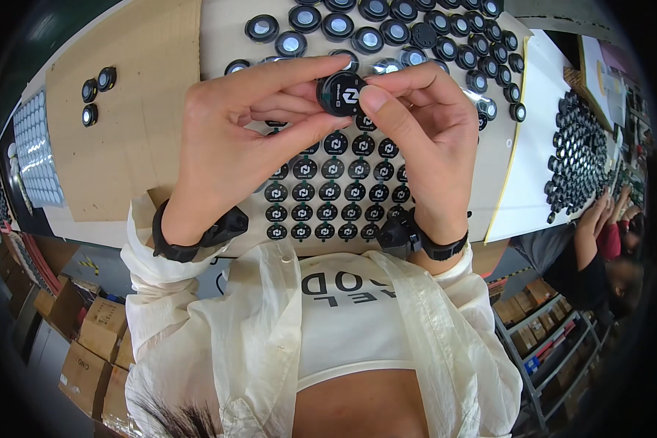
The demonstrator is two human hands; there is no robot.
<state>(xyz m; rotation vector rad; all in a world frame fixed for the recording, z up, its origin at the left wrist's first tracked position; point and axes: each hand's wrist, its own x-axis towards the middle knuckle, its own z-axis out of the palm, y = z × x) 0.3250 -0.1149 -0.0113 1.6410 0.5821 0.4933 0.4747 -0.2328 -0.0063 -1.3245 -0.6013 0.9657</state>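
A round black disc-shaped part [334, 93] with a white printed mark on its face is raised above the table between my hands. My left hand [233, 128] pinches its left edge between thumb and fingers. With thumb and forefinger my right hand [434, 131] grips its right edge, the thumb lying over the rim. Below lie rows of round black labels [330, 191] with the same white mark and small green tabs; my hands cover some of them. Beyond my fingers are many round black parts [337, 26] with silvery centres.
Three more such parts [89, 90] sit on a cardboard sheet [139, 160] at the left. Farther left is a pale blue tray [38, 150]. Many black parts [577, 153] crowd a white surface at the right, where other people's hands [598, 213] show. Cartons [87, 372] stand below left.
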